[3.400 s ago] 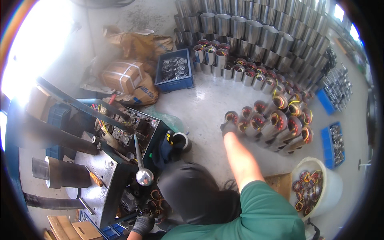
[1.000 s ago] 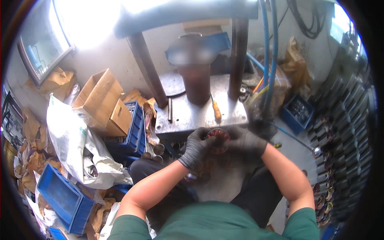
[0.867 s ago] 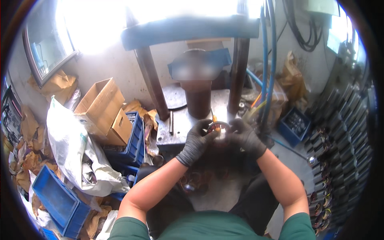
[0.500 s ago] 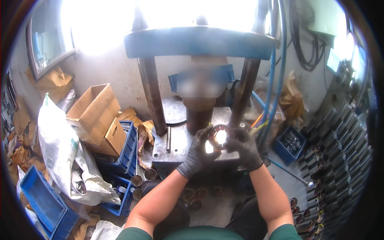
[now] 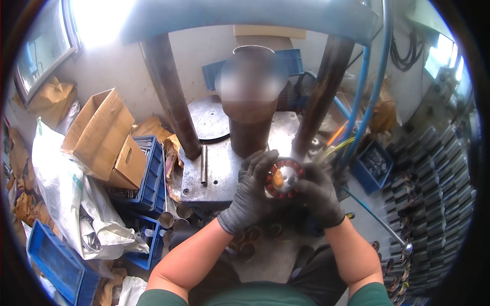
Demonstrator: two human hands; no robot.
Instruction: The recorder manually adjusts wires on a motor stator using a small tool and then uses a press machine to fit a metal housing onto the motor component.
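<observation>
A motor stator, a short round ring lined with reddish copper windings, is held up between my two gloved hands near the press's front edge. Its round end faces me. Dark grey gloves cover both hands. My left hand closes around the stator's left side, fingers curled over the top. Against its right side presses my right hand, with the fingers partly hidden and smeared. Behind them rises a thick metal cylinder on the press's steel bed; its upper part is blurred.
Steel columns flank the cylinder. A metal rod stands on the bed. Cardboard boxes, blue crates and a white sack crowd the left. Blue hoses, a parts bin and stacked dark cylinders are at right.
My view has shifted, so the press looks larger and its top beam higher. The stator's bore, lit brightly through before, now looks grey, with its red windings showing. Both hands still hold it.
</observation>
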